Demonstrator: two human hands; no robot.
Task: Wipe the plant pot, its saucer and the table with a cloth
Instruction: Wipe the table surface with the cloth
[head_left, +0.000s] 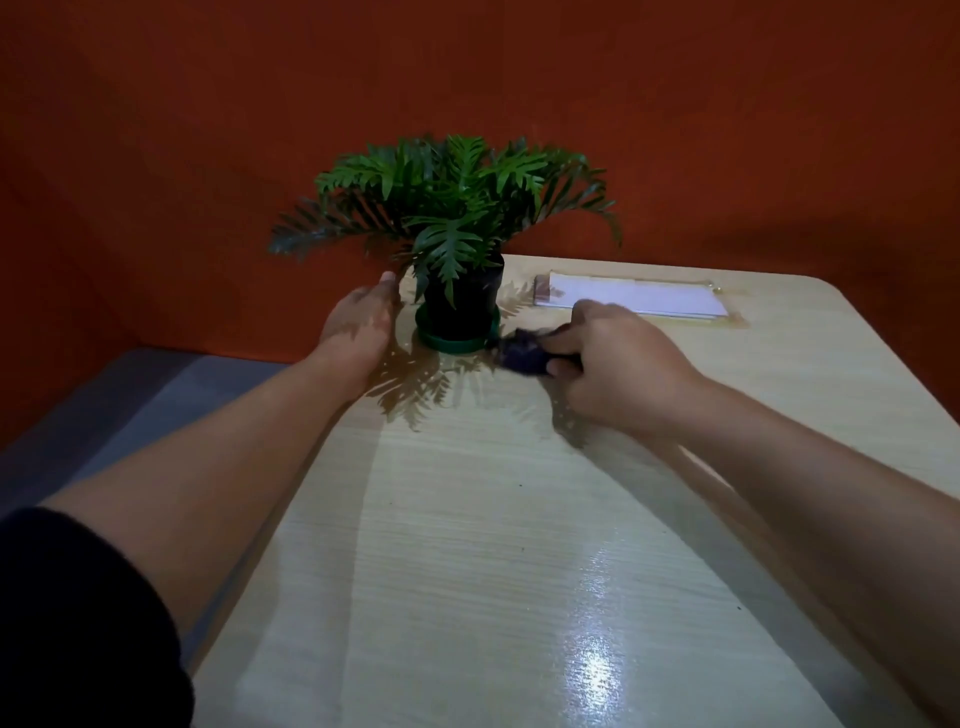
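Note:
A black plant pot (462, 299) with a green leafy plant (447, 192) stands in a green saucer (441, 339) near the far left of the pale wooden table (493, 519). My right hand (618, 358) is shut on a dark bunched cloth (524, 353), which lies on the table and touches the saucer's right rim. Just left of the pot, my left hand (358, 325) rests flat on the table's edge with its fingers together; it holds nothing and stays apart from the pot.
A clear holder with white paper (634, 301) lies flat at the back right of the table. An orange wall (208, 130) stands close behind. The table's left edge runs along a grey floor (130, 405).

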